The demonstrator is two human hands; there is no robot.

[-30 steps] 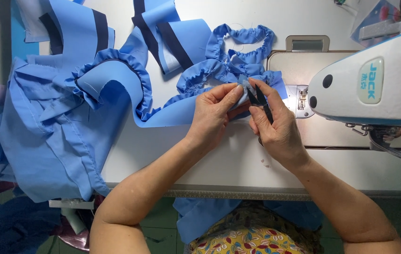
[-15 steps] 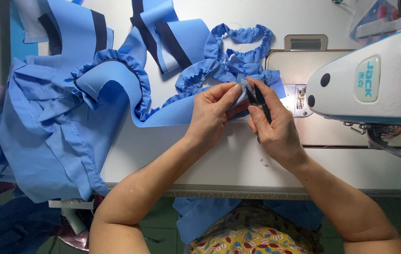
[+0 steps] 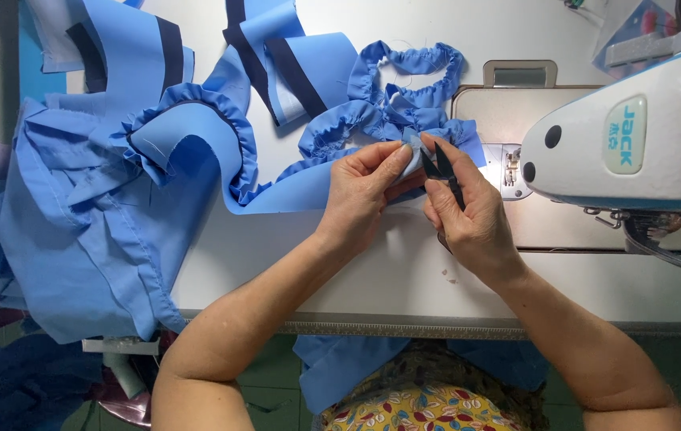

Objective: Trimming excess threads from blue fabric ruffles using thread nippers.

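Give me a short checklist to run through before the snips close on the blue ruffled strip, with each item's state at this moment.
1. Left hand pinches the blue ruffled strip at its end: ok.
2. Right hand grips the black thread snips, blades pointing at the pinched fabric: ok.
3. Blades open: cannot tell, they look nearly together.
4. Left fingertips out of the blades' path: cannot tell, they sit very close.
5. A loose thread between the blades: cannot tell, too small.
6. Both hands away from the sewing machine needle area: ok, it lies to their right.
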